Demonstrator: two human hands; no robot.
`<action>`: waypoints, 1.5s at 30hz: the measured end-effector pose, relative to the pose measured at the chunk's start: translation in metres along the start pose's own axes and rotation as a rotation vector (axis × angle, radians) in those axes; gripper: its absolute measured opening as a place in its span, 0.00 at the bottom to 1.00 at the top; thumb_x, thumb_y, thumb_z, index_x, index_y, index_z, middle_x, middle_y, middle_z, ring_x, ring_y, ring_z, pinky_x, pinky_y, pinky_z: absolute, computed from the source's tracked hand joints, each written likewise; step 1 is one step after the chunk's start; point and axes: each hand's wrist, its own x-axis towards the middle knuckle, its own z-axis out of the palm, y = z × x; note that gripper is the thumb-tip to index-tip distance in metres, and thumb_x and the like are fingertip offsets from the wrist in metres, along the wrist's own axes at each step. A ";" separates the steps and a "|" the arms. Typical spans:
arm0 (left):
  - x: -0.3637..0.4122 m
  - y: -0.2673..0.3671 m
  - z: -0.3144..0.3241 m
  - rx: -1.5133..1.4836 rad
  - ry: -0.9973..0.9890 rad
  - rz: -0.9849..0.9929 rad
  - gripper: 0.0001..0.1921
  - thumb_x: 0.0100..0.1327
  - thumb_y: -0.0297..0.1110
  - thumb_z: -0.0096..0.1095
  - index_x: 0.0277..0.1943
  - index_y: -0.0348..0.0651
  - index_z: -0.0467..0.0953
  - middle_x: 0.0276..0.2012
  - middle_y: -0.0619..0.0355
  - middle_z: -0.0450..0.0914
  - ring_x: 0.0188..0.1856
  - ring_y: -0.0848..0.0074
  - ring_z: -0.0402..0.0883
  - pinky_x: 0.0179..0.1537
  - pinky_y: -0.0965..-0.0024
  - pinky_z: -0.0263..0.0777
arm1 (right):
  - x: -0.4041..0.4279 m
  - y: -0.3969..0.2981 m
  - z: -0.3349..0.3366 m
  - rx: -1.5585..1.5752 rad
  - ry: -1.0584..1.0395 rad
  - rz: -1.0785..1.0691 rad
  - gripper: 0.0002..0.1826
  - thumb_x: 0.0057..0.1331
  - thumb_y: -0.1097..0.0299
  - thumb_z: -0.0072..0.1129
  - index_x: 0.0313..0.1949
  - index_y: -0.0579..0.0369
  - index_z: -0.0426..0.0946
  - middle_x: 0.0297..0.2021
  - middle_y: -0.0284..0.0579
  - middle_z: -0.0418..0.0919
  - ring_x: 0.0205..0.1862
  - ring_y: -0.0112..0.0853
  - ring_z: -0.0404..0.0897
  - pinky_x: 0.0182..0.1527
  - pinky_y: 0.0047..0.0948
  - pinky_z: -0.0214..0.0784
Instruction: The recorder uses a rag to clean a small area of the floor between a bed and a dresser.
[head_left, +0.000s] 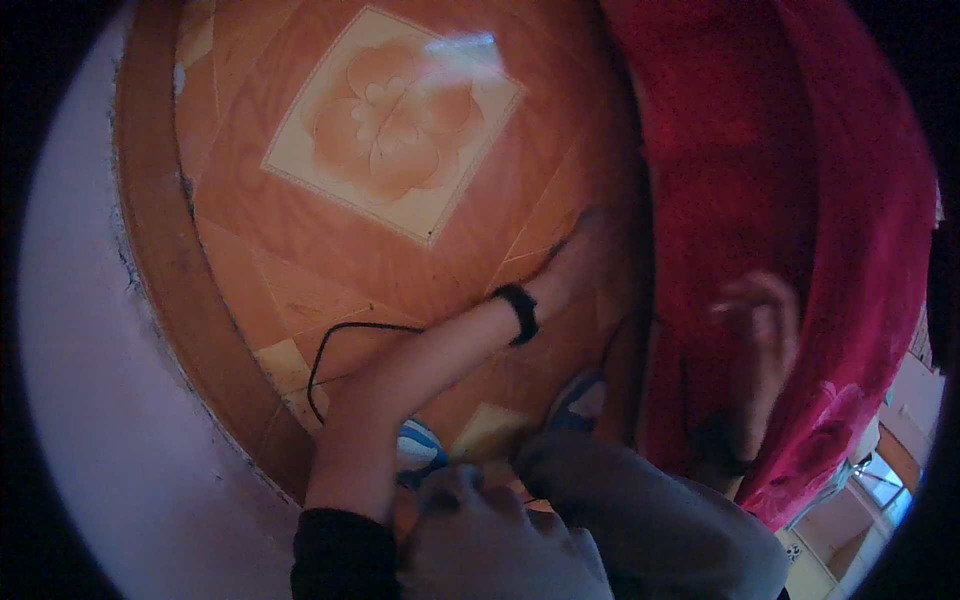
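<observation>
My left hand (592, 240) reaches out over the tiled floor (465, 277), close to the dark edge beside a red cloth (735, 195). It is dim and blurred, so its fingers and anything in them cannot be made out. A black band (517, 315) circles that wrist. On the right, my right hand (761, 322) is raised in front of the red cloth with its fingers bent; motion blurs it, and nothing shows in it. Another dark band (720, 442) is on the right wrist.
A black cable (315, 367) loops on the floor by my left forearm. Two shoes (420, 446) show near my knees. A pale wall (90, 337) with brown skirting (165, 225) curves along the left. The red cloth hangs or lies along the right.
</observation>
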 end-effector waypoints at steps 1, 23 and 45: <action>-0.010 0.018 -0.009 -0.043 -0.048 0.058 0.17 0.71 0.34 0.51 0.58 0.47 0.80 0.50 0.52 0.82 0.52 0.63 0.80 0.53 0.59 0.71 | -0.019 -0.004 0.003 -0.209 -0.175 0.067 0.21 0.81 0.61 0.48 0.66 0.59 0.72 0.55 0.54 0.82 0.52 0.39 0.84 0.57 0.38 0.76; -0.073 0.076 -0.009 -0.068 -0.089 0.330 0.14 0.69 0.35 0.54 0.53 0.47 0.80 0.49 0.52 0.82 0.54 0.60 0.80 0.53 0.55 0.73 | -0.110 -0.114 0.134 0.155 -1.524 0.072 0.20 0.75 0.62 0.58 0.62 0.57 0.75 0.53 0.56 0.82 0.55 0.46 0.83 0.59 0.42 0.75; -0.080 -0.156 -0.250 0.377 -0.577 -0.154 0.30 0.79 0.37 0.46 0.79 0.34 0.57 0.81 0.52 0.59 0.81 0.61 0.58 0.80 0.58 0.52 | -0.181 -0.043 -0.044 0.124 -1.191 0.547 0.21 0.76 0.59 0.56 0.62 0.57 0.75 0.54 0.52 0.82 0.55 0.43 0.83 0.59 0.41 0.76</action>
